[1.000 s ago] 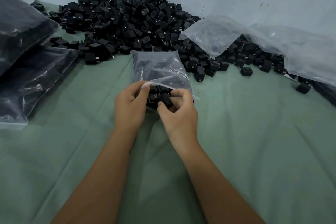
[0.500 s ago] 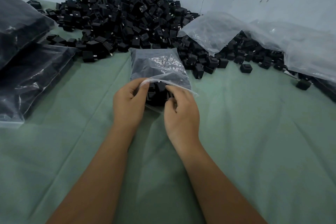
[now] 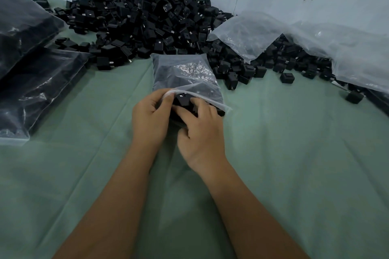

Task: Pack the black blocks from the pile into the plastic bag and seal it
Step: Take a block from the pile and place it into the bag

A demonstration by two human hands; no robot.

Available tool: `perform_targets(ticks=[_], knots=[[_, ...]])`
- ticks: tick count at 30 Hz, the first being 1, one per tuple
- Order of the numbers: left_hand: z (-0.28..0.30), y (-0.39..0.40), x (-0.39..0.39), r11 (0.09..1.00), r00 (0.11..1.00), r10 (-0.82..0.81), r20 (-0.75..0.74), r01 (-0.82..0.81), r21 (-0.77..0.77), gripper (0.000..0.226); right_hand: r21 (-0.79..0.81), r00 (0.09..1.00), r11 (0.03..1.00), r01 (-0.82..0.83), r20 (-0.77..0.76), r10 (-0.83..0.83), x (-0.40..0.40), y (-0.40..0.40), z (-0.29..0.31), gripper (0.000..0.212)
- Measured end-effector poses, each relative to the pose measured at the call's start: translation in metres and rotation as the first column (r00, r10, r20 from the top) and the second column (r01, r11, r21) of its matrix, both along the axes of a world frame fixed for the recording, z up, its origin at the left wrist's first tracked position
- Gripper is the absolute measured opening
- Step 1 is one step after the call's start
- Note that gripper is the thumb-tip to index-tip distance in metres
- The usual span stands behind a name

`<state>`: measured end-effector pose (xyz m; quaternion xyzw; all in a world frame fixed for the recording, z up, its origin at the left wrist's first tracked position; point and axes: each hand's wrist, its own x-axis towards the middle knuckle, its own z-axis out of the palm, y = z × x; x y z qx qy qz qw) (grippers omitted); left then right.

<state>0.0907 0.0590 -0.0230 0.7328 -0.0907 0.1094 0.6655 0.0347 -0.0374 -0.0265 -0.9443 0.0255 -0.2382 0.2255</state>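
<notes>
Both hands meet at the bag's mouth. The left hand (image 3: 150, 120) pinches the upper lip of the plastic bag (image 3: 185, 78), lifting it open. The right hand (image 3: 201, 132) has its fingers spread and pressing on the black blocks (image 3: 184, 100) at the opening. The bag's clear, crinkly, glinting, stuffed dark. Just beyond it sits the big pile (image 3: 143, 19) of small black cubes.
</notes>
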Motion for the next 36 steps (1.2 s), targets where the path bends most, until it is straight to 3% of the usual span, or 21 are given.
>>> perform_targets(ticks=[5, 9, 16, 21, 27, 36], knots=[[-0.0006, -0.0002, 0.0005, 1.0, 1.0, 0.001, 0.03, -0.002, 0.008, 0.022, 0.169, 0.998, 0.985, -0.016, 0.061, 0.005, 0.003, -0.0027, 0.0011, 0.056], [-0.0019, 0.0001, 0.0021, 1.0, 1.0, -0.001, 0.011, 0.001, 0.017, 0.022, 0.193, 1.0, 0.981, 0.026, 0.011, -0.028, 0.0052, -0.0065, -0.0012, 0.043], [-0.0038, 0.0008, 0.0018, 1.0, 1.0, -0.011, 0.009, 0.011, 0.008, 0.022, 0.062, 0.975, 0.996, 0.06, 0.21, -0.071, -0.0042, 0.0011, 0.0043, 0.04], [-0.0047, 0.0012, 0.003, 1.0, 1.0, -0.001, -0.003, 0.001, 0.008, 0.021, -0.053, 0.997, 0.997, 0.051, 0.062, -0.048, -0.001, 0.0023, 0.0016, 0.045], [-0.0056, 0.0011, 0.0033, 1.0, 1.0, -0.01, 0.018, 0.01, -0.012, 0.023, 0.18, 0.998, 0.983, 0.046, 0.032, -0.053, 0.0006, -0.003, 0.0047, 0.053], [-0.0047, 0.0004, 0.0035, 1.0, 1.0, 0.001, -0.009, -0.001, -0.014, 0.022, 0.121, 0.981, 0.982, 0.147, 0.109, -0.16, -0.0016, -0.005, 0.0029, 0.036]])
